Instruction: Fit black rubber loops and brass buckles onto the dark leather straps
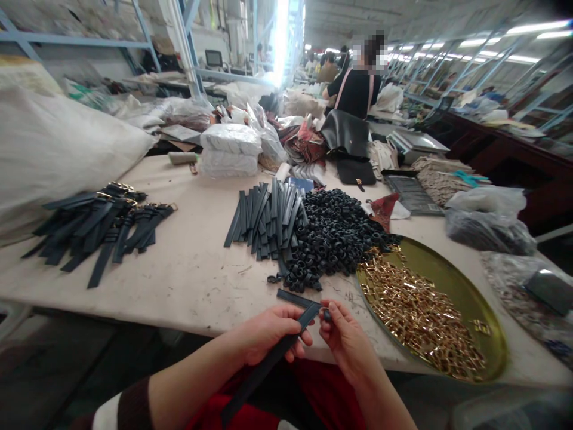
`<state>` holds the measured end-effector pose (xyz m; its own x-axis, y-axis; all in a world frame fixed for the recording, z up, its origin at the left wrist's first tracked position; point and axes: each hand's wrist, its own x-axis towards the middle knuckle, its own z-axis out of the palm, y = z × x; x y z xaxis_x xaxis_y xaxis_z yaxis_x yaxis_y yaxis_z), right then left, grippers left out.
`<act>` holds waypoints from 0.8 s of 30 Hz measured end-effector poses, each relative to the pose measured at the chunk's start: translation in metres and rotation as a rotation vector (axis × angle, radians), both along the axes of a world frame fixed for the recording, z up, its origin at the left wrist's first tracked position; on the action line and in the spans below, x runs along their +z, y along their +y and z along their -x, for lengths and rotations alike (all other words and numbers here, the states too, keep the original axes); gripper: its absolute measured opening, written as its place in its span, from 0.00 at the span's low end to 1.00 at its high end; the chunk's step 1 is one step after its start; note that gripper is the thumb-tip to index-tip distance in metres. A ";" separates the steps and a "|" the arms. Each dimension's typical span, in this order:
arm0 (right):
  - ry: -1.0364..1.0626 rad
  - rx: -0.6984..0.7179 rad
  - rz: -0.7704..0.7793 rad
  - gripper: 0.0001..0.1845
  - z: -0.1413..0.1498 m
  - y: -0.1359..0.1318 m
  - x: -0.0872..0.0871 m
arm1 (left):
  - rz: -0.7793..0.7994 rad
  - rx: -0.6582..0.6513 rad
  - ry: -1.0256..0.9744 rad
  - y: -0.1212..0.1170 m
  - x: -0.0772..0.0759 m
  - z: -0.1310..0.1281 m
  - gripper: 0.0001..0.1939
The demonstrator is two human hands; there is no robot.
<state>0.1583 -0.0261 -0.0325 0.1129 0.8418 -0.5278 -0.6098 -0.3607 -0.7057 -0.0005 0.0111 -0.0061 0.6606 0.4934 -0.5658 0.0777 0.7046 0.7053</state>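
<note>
**A small loop in the fingertips could slip away**

The left hand [274, 329] is closed around a dark strap [264, 371], which slants down over the person's lap. The right hand [345, 339] pinches a small loop [327, 315] between thumb and fingers beside the strap's upper end. With so little of the loop to hold, a loose pinch could drop it past the table edge. The strap's lower part, lying off the tabletop [192, 263], could swing or twist if the left grip eases.

Just beyond the hands, the heap of loops [335, 233] touches the stack of straps [264, 218]; a knock could mix them. Its loops also crowd the round tray [452, 266], so strays could fall among the gold buckles [416, 310].
</note>
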 end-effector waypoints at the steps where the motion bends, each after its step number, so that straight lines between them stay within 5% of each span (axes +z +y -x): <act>1: 0.038 -0.025 0.029 0.18 0.000 0.000 0.000 | -0.074 -0.010 0.038 -0.001 0.000 0.000 0.14; 6: 0.187 -0.115 0.119 0.20 0.002 -0.001 0.005 | -0.609 -0.089 0.287 -0.003 0.003 0.003 0.10; 11: 0.288 -0.049 0.108 0.17 0.007 -0.004 0.005 | -0.892 -0.158 0.414 -0.001 0.008 0.001 0.15; 18: 0.019 -0.033 -0.008 0.12 0.018 -0.008 -0.004 | -0.999 -0.202 0.458 -0.004 0.004 -0.002 0.15; 24: -0.177 -0.011 -0.054 0.19 0.017 -0.009 -0.009 | -1.054 -0.214 0.514 -0.006 -0.002 -0.001 0.15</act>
<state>0.1409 -0.0353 -0.0417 0.2095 0.8665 -0.4530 -0.4778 -0.3135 -0.8206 0.0009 0.0047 -0.0085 0.6006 0.7814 -0.1697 0.5658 -0.2653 0.7807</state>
